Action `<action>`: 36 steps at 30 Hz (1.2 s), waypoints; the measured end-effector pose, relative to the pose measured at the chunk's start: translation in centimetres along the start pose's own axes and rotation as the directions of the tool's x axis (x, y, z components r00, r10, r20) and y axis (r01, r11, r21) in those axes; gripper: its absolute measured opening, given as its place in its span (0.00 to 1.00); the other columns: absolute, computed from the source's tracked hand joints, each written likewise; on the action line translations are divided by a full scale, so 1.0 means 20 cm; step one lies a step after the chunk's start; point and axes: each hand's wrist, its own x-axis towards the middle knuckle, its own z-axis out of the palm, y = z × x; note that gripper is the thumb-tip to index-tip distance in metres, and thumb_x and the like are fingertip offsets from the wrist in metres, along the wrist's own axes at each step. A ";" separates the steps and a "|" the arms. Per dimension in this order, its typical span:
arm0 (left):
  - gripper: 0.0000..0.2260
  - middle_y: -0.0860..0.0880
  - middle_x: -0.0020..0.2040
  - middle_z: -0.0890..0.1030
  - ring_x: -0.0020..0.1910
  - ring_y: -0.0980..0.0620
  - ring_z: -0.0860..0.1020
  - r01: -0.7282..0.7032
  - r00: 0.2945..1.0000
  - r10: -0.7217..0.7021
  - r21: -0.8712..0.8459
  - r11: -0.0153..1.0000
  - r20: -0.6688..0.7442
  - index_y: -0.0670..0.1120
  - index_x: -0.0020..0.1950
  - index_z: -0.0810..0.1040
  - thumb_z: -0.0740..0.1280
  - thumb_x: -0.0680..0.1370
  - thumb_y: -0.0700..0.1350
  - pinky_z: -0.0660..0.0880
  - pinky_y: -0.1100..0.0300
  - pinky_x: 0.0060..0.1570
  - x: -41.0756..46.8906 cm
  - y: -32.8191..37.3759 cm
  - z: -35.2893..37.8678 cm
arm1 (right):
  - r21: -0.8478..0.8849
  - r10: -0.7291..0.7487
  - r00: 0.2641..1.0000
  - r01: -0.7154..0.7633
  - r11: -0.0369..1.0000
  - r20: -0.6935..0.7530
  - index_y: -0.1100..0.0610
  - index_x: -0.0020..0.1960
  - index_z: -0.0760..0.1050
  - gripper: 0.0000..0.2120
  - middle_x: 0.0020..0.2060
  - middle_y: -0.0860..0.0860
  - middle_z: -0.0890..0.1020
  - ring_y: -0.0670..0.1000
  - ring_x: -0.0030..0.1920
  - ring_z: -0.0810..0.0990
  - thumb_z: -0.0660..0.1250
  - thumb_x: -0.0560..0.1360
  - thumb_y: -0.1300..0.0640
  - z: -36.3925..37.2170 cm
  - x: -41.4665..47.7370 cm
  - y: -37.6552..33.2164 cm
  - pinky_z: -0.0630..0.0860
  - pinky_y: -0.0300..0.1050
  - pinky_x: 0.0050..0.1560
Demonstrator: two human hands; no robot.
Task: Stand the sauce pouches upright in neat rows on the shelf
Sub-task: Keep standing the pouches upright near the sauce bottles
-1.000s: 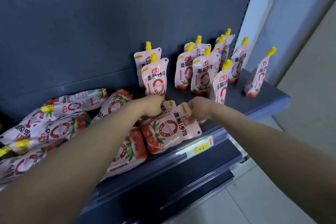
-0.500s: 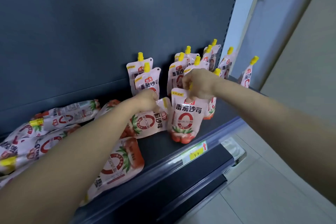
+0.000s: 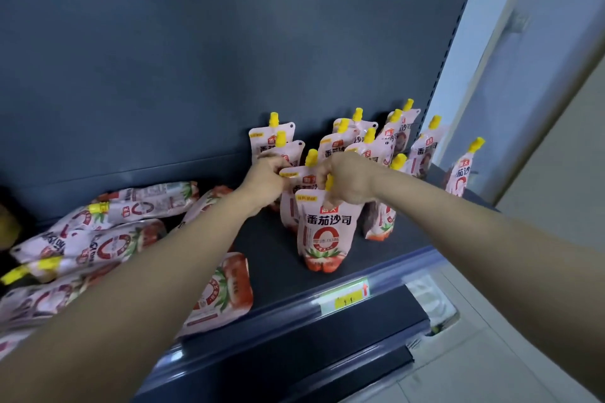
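Since half second ago: left hand [image 3: 266, 178] raised second pouch [image 3: 294, 193] upright, pinching its top corner. Right hand [image 3: 347, 178] grips front pouch [image 3: 322, 232] spout, standing near shelf [image 3: 278, 258] edge. Loose pouches [image 3: 98, 239] flat at 9 o'clock.

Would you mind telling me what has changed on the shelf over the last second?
The right hand lifted a lying pouch by its top and stood it upright as the front pouch. The left hand raised a second pouch upright just behind it. Both hands still grip the pouch tops. The pile of lying pouches on the left and the standing rows at the back stayed put.
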 end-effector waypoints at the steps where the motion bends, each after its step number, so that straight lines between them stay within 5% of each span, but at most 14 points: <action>1: 0.08 0.52 0.35 0.79 0.35 0.52 0.78 0.002 1.000 -0.002 0.027 1.000 -0.005 0.50 0.34 0.77 0.72 0.71 0.41 0.73 0.63 0.29 -0.01 0.02 0.00 | -0.005 -0.010 1.000 0.010 1.000 0.007 0.56 0.51 0.78 0.11 0.51 0.52 0.79 0.54 0.52 0.76 0.73 0.69 0.62 0.00 0.00 0.00 0.74 0.42 0.48; 4: 0.10 0.51 0.37 0.79 0.42 0.46 0.79 0.013 1.000 -0.011 0.066 0.998 -0.026 0.51 0.33 0.77 0.71 0.72 0.39 0.79 0.50 0.44 -0.04 0.05 -0.01 | -0.058 -0.047 0.998 0.049 0.997 0.036 0.58 0.58 0.77 0.17 0.65 0.54 0.76 0.57 0.64 0.74 0.73 0.70 0.61 -0.02 -0.02 0.00 0.74 0.50 0.63; 6: 0.06 0.48 0.40 0.80 0.46 0.44 0.79 0.012 0.999 -0.008 0.119 0.993 -0.031 0.47 0.38 0.79 0.69 0.73 0.38 0.78 0.49 0.50 -0.07 0.06 -0.02 | -0.089 -0.060 0.996 0.065 0.994 0.061 0.57 0.67 0.72 0.25 0.66 0.54 0.75 0.57 0.65 0.74 0.73 0.71 0.60 -0.04 -0.04 0.01 0.73 0.51 0.64; 10: 0.06 0.48 0.46 0.80 0.47 0.50 0.77 -0.016 0.990 0.049 0.241 0.970 -0.130 0.41 0.50 0.80 0.68 0.73 0.37 0.74 0.56 0.50 -0.13 0.11 -0.04 | -0.022 -0.112 0.992 0.114 0.993 0.059 0.57 0.68 0.72 0.25 0.57 0.53 0.79 0.55 0.55 0.78 0.72 0.72 0.59 -0.10 -0.09 0.03 0.77 0.44 0.51; 12: 0.08 0.51 0.47 0.79 0.47 0.52 0.76 -0.038 0.977 0.097 0.292 0.956 -0.191 0.42 0.52 0.79 0.67 0.74 0.37 0.71 0.60 0.50 -0.18 0.17 -0.05 | 0.010 -0.146 0.989 0.146 0.989 0.009 0.57 0.65 0.74 0.22 0.57 0.53 0.80 0.55 0.56 0.78 0.71 0.73 0.55 -0.14 -0.10 0.02 0.74 0.43 0.52; 16: 0.12 0.45 0.58 0.78 0.56 0.48 0.76 -0.052 0.946 0.175 0.406 0.912 -0.272 0.41 0.59 0.75 0.64 0.75 0.36 0.72 0.56 0.59 -0.28 0.30 -0.10 | 0.014 -0.225 0.958 0.231 0.973 -0.177 0.57 0.65 0.74 0.20 0.60 0.53 0.78 0.54 0.58 0.77 0.67 0.75 0.51 -0.22 -0.14 -0.03 0.70 0.42 0.49; 22: 0.12 0.47 0.58 0.77 0.57 0.51 0.75 -0.105 0.855 0.359 0.553 0.827 -0.375 0.44 0.58 0.75 0.64 0.75 0.37 0.66 0.64 0.56 -0.50 0.53 -0.22 | 0.030 -0.338 0.860 0.377 0.926 -0.383 0.57 0.67 0.70 0.22 0.63 0.54 0.77 0.56 0.62 0.76 0.66 0.75 0.50 -0.34 -0.23 -0.13 0.74 0.51 0.62; 31: 0.11 0.46 0.56 0.78 0.57 0.52 0.75 -0.018 0.698 0.525 0.721 0.692 -0.487 0.43 0.58 0.76 0.64 0.76 0.38 0.65 0.67 0.57 -0.88 0.76 -0.33 | -0.090 -0.502 0.693 0.539 0.837 -0.517 0.57 0.68 0.69 0.22 0.65 0.55 0.75 0.58 0.65 0.72 0.64 0.77 0.51 -0.43 -0.34 -0.32 0.70 0.55 0.65; 36: 0.12 0.44 0.57 0.77 0.57 0.45 0.75 0.076 0.690 0.581 0.841 0.535 -0.432 0.41 0.59 0.75 0.63 0.76 0.37 0.70 0.52 0.60 -1.02 0.79 -0.35 | -0.158 -0.567 0.608 0.593 0.790 -0.555 0.57 0.68 0.69 0.21 0.64 0.55 0.75 0.58 0.65 0.72 0.64 0.77 0.51 -0.41 -0.37 -0.44 0.70 0.55 0.64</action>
